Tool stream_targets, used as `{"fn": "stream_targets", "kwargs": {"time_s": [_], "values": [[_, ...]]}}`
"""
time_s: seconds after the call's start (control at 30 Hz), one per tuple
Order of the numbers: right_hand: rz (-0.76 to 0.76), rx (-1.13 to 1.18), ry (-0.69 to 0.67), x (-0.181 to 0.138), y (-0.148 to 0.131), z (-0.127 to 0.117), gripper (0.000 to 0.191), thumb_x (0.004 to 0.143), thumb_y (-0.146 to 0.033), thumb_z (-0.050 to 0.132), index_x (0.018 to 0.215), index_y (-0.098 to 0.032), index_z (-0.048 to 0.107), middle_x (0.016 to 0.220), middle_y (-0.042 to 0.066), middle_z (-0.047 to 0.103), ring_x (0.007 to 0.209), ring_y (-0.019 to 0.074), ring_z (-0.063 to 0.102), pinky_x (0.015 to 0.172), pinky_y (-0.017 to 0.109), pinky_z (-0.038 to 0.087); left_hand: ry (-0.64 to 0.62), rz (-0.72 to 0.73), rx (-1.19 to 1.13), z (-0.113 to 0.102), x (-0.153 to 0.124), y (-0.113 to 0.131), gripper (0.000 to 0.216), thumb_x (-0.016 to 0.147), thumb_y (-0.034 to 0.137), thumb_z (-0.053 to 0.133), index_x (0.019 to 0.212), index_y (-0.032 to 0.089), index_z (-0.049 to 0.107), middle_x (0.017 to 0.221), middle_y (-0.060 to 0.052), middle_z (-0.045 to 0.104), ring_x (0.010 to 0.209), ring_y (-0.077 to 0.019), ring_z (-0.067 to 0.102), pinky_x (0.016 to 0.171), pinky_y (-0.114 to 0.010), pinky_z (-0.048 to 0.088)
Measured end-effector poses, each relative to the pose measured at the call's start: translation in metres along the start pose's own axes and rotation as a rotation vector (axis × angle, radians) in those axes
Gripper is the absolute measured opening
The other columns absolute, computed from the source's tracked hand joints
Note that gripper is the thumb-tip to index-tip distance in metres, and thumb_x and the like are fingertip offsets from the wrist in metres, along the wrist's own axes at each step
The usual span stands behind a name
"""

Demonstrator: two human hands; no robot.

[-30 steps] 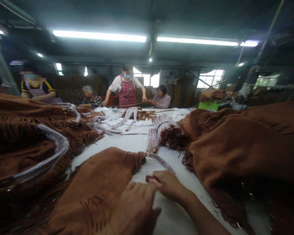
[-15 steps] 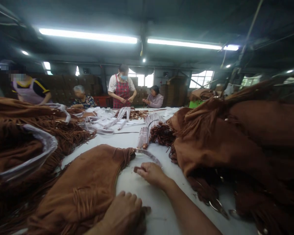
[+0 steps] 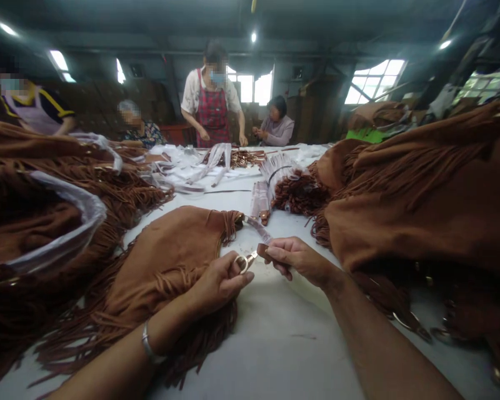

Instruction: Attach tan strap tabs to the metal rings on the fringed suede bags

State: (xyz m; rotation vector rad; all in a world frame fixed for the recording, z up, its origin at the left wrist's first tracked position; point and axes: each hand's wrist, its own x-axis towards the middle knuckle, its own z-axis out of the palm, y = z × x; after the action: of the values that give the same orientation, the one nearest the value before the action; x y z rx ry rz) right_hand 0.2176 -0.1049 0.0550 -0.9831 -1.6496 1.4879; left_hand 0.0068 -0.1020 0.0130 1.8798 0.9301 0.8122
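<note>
A brown suede bag with long fringe lies on the white table in front of me. At its right end my left hand is closed on a gold-coloured metal ring, and a metal clasp meets it. The clasp sits on the brown end of a strap, which my right hand pinches between thumb and fingers. Behind the right hand, a plastic-wrapped length of strap runs to the bag's upper corner. A bracelet circles my left wrist.
Fringed brown bags pile up at left and right. Beyond my right hand lies a bundle of plastic-wrapped straps. More straps and metal fittings lie farther back on the white table. Several people are around its far side.
My left hand has risen from low beside the bag and now holds the ring up against the clasp. My right hand has turned, still pinching the strap end. The view has tilted down.
</note>
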Motion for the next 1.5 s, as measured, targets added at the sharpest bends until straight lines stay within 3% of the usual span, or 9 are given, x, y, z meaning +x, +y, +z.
{"fn": "stream_targets", "kwargs": {"time_s": [0.13, 0.33, 0.6, 0.73, 0.87, 1.13, 1.3, 1.5], "values": [[0.033, 0.018, 0.025, 0.005, 0.002, 0.006, 0.033, 0.082, -0.045, 0.055, 0.072, -0.013, 0.055, 0.049, -0.004, 0.045, 0.041, 0.0055, 0.036, 0.039, 0.016, 0.028, 0.048, -0.027, 0.001, 0.001, -0.002, -0.002, 0.032, 0.074, 0.04, 0.067, 0.076, 0.015, 0.047, 0.057, 0.007, 0.042, 0.05, -0.007, 0.036, 0.047, -0.018, 0.028], [0.097, -0.016, 0.008, 0.01, 0.008, 0.01, 0.029, 0.082, -0.04, 0.055, 0.068, -0.014, 0.055, 0.049, -0.004, 0.044, 0.041, 0.0055, 0.035, 0.037, 0.015, 0.028, 0.103, 0.186, 0.324, 0.004, -0.008, -0.001, 0.025, 0.084, 0.035, 0.059, 0.071, 0.015, 0.051, 0.065, 0.002, 0.05, 0.062, -0.0101, 0.045, 0.059, -0.022, 0.033], [0.144, 0.002, 0.01, 0.012, 0.012, 0.009, 0.027, 0.079, -0.036, 0.06, 0.063, -0.015, 0.056, 0.045, -0.004, 0.044, 0.037, 0.0049, 0.034, 0.033, 0.014, 0.026, 0.123, 0.309, 0.466, 0.004, -0.011, 0.001, 0.021, 0.083, 0.033, 0.058, 0.077, 0.013, 0.056, 0.067, 0.0, 0.05, 0.062, -0.0107, 0.044, 0.059, -0.022, 0.034], [0.147, 0.004, 0.016, 0.012, 0.013, 0.01, 0.028, 0.078, -0.037, 0.06, 0.062, -0.015, 0.056, 0.045, -0.004, 0.044, 0.037, 0.0048, 0.033, 0.033, 0.014, 0.027, 0.154, 0.277, 0.435, 0.006, -0.011, -0.001, 0.02, 0.079, 0.032, 0.063, 0.084, 0.014, 0.056, 0.066, 0.002, 0.052, 0.062, -0.0102, 0.047, 0.058, -0.021, 0.035], [0.162, -0.014, -0.003, 0.013, 0.014, 0.01, 0.03, 0.078, -0.041, 0.06, 0.064, -0.015, 0.056, 0.046, -0.004, 0.043, 0.037, 0.005, 0.034, 0.034, 0.014, 0.027, 0.18, 0.163, 0.327, 0.006, -0.011, 0.0, 0.034, 0.072, 0.032, 0.071, 0.093, 0.016, 0.05, 0.068, 0.004, 0.054, 0.059, -0.009, 0.049, 0.055, -0.019, 0.037], [0.183, 0.087, 0.038, 0.015, 0.013, 0.011, 0.032, 0.083, -0.042, 0.057, 0.07, -0.012, 0.055, 0.05, -0.004, 0.044, 0.041, 0.0048, 0.034, 0.037, 0.015, 0.028, 0.167, 0.078, 0.108, 0.006, -0.012, -0.001, 0.037, 0.072, 0.03, 0.072, 0.089, 0.019, 0.04, 0.067, 0.007, 0.05, 0.055, -0.007, 0.048, 0.051, -0.017, 0.038], [0.163, 0.105, 0.036, 0.012, 0.01, 0.013, 0.029, 0.07, -0.036, 0.072, 0.076, -0.012, 0.058, 0.057, -0.004, 0.047, 0.044, 0.0042, 0.037, 0.038, 0.016, 0.028, 0.24, 0.045, 0.094, 0.005, -0.01, 0.0, 0.04, 0.069, 0.032, 0.074, 0.086, 0.019, 0.041, 0.067, 0.007, 0.05, 0.055, -0.0076, 0.049, 0.052, -0.017, 0.038], [0.216, 0.053, 0.031, 0.014, 0.01, 0.031, 0.029, 0.066, -0.036, 0.073, 0.071, -0.011, 0.061, 0.057, -0.002, 0.048, 0.047, 0.0056, 0.037, 0.04, 0.017, 0.029, 0.281, 0.022, 0.068, 0.005, -0.011, -0.003, 0.041, 0.069, 0.032, 0.074, 0.087, 0.019, 0.039, 0.066, 0.007, 0.05, 0.054, -0.0081, 0.048, 0.05, -0.018, 0.038]]}}
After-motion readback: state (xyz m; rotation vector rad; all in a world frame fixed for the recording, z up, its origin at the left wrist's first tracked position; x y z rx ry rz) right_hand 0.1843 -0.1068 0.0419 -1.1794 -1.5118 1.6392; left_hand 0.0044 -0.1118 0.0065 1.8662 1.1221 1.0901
